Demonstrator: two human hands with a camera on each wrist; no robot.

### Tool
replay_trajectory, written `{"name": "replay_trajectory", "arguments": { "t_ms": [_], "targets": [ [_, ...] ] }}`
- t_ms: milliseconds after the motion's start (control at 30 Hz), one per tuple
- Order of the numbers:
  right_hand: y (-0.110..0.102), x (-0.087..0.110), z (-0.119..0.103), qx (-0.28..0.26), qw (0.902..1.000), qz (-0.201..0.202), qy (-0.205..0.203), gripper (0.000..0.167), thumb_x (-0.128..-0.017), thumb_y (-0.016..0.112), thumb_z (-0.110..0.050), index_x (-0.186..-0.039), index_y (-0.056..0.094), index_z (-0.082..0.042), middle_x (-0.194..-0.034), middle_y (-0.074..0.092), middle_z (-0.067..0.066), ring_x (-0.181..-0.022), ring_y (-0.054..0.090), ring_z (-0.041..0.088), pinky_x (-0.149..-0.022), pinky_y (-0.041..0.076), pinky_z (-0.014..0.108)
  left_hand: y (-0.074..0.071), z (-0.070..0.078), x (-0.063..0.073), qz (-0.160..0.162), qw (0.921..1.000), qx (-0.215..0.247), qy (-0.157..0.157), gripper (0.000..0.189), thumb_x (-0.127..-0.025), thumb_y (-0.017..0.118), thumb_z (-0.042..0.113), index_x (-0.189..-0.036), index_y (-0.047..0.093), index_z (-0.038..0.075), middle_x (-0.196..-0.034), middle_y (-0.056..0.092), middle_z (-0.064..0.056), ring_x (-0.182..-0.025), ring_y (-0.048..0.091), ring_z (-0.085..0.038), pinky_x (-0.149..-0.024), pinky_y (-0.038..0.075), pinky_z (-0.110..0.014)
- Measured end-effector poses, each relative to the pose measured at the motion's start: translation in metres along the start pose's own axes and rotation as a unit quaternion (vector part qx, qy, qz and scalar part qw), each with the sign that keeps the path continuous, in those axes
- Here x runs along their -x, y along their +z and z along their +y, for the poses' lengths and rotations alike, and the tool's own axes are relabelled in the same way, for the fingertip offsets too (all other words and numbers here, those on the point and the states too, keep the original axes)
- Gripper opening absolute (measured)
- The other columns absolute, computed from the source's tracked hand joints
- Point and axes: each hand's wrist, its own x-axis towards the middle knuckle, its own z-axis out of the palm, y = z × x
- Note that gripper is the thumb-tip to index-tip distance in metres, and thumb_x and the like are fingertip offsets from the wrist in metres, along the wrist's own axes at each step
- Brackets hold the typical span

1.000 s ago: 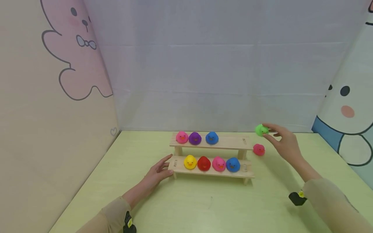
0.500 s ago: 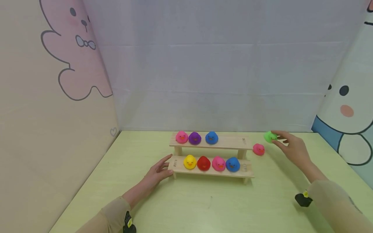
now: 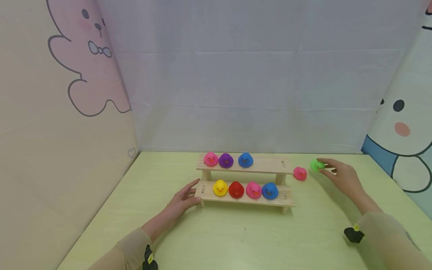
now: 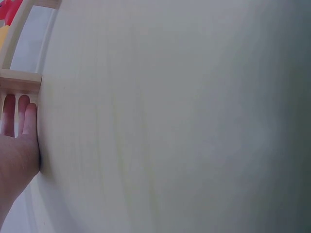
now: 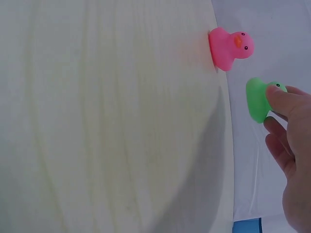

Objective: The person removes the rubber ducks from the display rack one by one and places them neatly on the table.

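Between its thumb and fingers, my right hand [image 3: 345, 179] pinches a green rubber duck [image 3: 316, 165]. The right wrist view shows the green duck [image 5: 257, 100] a little apart from the tabletop. Just left of it, a pink rubber duck [image 3: 300, 173] sits on the table. My left hand [image 3: 177, 202] touches the left end of a two-step wooden stand [image 3: 244, 200], its fingers extended. In the left wrist view the fingers [image 4: 30, 119] lie straight beside the stand's leg. The lower step bears yellow [image 3: 220, 188], red, pink and blue ducks.
On the upper step stand a pink duck [image 3: 210, 159], a purple duck [image 3: 226, 160] and a blue duck [image 3: 245, 160], with bare wood to their right. A pale curtain [image 3: 249, 93] hangs behind the light table [image 3: 236, 240], and printed panels flank it.
My right hand has carried the green duck right and down, from above the pink duck to beside it. The left hand and the stand have stayed put.
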Motion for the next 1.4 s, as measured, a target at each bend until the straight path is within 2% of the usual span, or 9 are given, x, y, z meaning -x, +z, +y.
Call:
{"name": "replay_trajectory", "arguments": {
  "t_ms": [267, 533, 733, 1000, 1400],
  "targets": [
    [0.0, 0.006, 0.003, -0.01, 0.9991, -0.039, 0.017, 0.04, -0.086, 0.074, -0.011, -0.124, 0.064, -0.002, -0.107, 0.071, 0.028, -0.08, 0.07, 0.039, -0.069, 0.057, 0.05, 0.001, 0.0, 0.0, 0.004, 0.9999, 0.004, -0.009, 0.068, -0.093, 0.068, 0.026, -0.152, 0.035, 0.034, -0.14, 0.054, -0.012, -0.122, 0.059, -0.022, -0.113, 0.04, -0.047],
    [0.0, 0.01, 0.005, -0.023, 0.9959, -0.079, 0.039, 0.038, -0.088, 0.073, -0.011, -0.124, 0.065, -0.002, -0.113, 0.069, 0.028, -0.088, 0.07, 0.039, -0.071, 0.058, 0.046, 0.002, 0.001, 0.001, 0.006, 1.0, -0.002, -0.003, 0.069, -0.093, 0.068, 0.027, -0.154, 0.034, 0.031, -0.139, 0.054, -0.014, -0.122, 0.06, -0.022, -0.111, 0.042, -0.045],
    [-0.002, 0.012, 0.006, -0.039, 0.9925, -0.104, 0.05, 0.038, -0.09, 0.071, -0.013, -0.126, 0.065, -0.003, -0.116, 0.069, 0.026, -0.095, 0.068, 0.04, -0.071, 0.06, 0.038, 0.001, 0.003, 0.003, -0.008, 1.0, -0.002, 0.004, 0.07, -0.095, 0.066, 0.023, -0.155, 0.031, 0.028, -0.142, 0.05, -0.017, -0.121, 0.06, -0.02, -0.112, 0.042, -0.043],
    [-0.003, 0.012, 0.006, -0.046, 0.9903, -0.119, 0.056, 0.039, -0.092, 0.07, -0.016, -0.128, 0.064, -0.004, -0.119, 0.068, 0.025, -0.099, 0.066, 0.04, -0.073, 0.06, 0.037, 0.0, 0.004, 0.004, -0.014, 0.9999, -0.003, 0.007, 0.07, -0.096, 0.065, 0.023, -0.156, 0.03, 0.027, -0.143, 0.05, -0.018, -0.121, 0.06, -0.02, -0.112, 0.042, -0.043],
    [-0.004, 0.013, 0.008, -0.053, 0.9906, -0.115, 0.052, 0.038, -0.092, 0.07, -0.017, -0.128, 0.064, -0.005, -0.118, 0.068, 0.024, -0.098, 0.066, 0.04, -0.071, 0.06, 0.032, 0.001, 0.002, 0.003, 0.004, 0.9999, 0.004, -0.009, 0.07, -0.093, 0.068, 0.025, -0.154, 0.033, 0.032, -0.14, 0.053, -0.013, -0.119, 0.061, -0.02, -0.113, 0.041, -0.046]
  ]
}}
